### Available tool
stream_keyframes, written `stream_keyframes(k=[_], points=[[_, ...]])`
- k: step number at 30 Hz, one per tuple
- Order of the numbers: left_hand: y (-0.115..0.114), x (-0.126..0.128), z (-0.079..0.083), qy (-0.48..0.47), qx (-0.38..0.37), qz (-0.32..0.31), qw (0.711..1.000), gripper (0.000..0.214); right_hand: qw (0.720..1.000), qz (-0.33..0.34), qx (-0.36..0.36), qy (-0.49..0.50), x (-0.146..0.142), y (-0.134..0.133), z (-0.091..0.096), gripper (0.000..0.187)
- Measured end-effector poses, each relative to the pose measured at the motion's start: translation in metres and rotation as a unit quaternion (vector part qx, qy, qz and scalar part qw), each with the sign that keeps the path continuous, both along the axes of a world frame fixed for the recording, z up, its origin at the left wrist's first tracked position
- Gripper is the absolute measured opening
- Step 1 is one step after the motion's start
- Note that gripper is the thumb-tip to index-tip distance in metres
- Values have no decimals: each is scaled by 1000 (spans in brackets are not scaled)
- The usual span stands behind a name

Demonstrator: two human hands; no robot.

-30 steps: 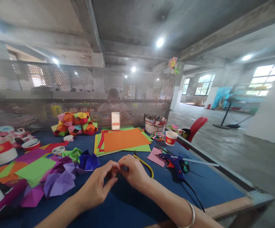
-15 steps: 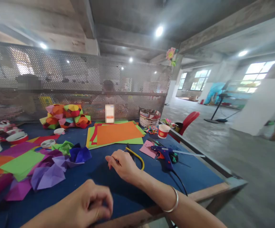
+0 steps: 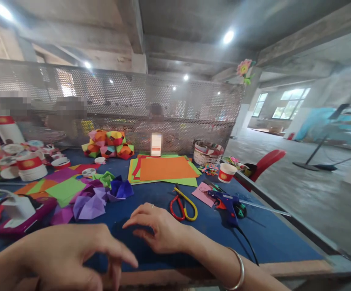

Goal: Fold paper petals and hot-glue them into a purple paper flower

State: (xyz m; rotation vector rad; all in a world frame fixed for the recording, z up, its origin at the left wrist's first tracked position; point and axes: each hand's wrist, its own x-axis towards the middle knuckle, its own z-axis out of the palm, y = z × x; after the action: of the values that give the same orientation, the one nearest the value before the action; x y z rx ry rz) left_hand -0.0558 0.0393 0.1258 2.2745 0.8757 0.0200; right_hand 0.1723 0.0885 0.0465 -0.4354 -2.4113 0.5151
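Observation:
My right hand hovers low over the blue table, fingers spread and pointing left, holding nothing. A silver bangle sits on its wrist. Scissors with one red and one yellow handle lie just beyond it. My left hand is close to the camera at the table's front edge, fingers loosely apart and drooping, with nothing visible in it. Crumpled purple and blue folded paper lies beyond the left hand.
A blue glue gun with a black cord lies right of the scissors. Orange and green paper sheets, a paper cup, a basket, stacked cups and colourful folded balls crowd the table. A perforated screen stands behind, people beyond it.
The hands were pinched together over the table. The left hand pulled back toward me and opened. The right hand let go, spread flat, and uncovered the scissors. The view swung left.

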Motion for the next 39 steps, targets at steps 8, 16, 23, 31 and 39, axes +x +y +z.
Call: stream_keyframes(k=[8, 16, 23, 31, 39], points=[[79, -20, -24, 2, 225, 282, 933, 25, 990, -139, -17, 23, 2, 14, -10, 21], [125, 3, -32, 128, 316, 341, 876, 20, 989, -150, -10, 7, 4, 16, -14, 21], [163, 31, -22, 75, 254, 302, 916, 32, 989, -150, -14, -2, 7, 16, -14, 23], [163, -2, -14, 120, 293, 322, 892, 15, 988, -154, 13, -19, 7, 16, -19, 23], [142, -14, -30, 174, 299, 354, 869, 6, 988, -156, 7, -20, 5, 18, -21, 23]])
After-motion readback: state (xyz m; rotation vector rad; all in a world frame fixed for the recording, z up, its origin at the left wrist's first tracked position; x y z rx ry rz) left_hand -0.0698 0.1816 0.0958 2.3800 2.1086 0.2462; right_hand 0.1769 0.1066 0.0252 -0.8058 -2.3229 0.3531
